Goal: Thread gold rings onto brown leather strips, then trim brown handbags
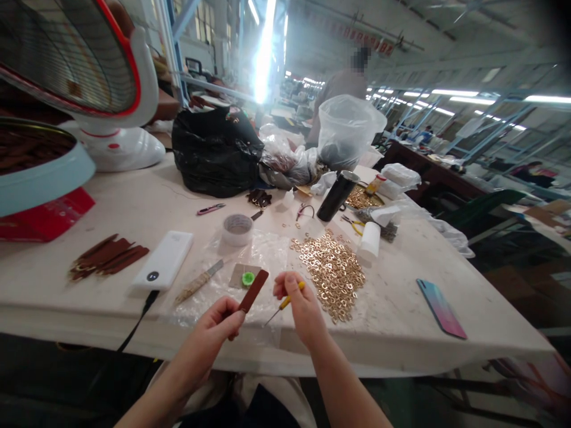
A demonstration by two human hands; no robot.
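Pinched in my left hand is a brown leather strap, its free end pointing up and away. My right hand is closed around an awl with a yellow handle; the thin metal tip points down and left, apart from the strap. Just right of that hand lies a spread pile of small gold metal rings. Behind the strap, a green round piece sits on a small grey-brown square. A knife with a wrapped handle rests on clear plastic to the left.
At left are brown strap pieces, a white power bank with a black cable, and a fan. A tape roll, black cylinder, and black bag stand farther back. A phone lies right. One person is beyond the table.
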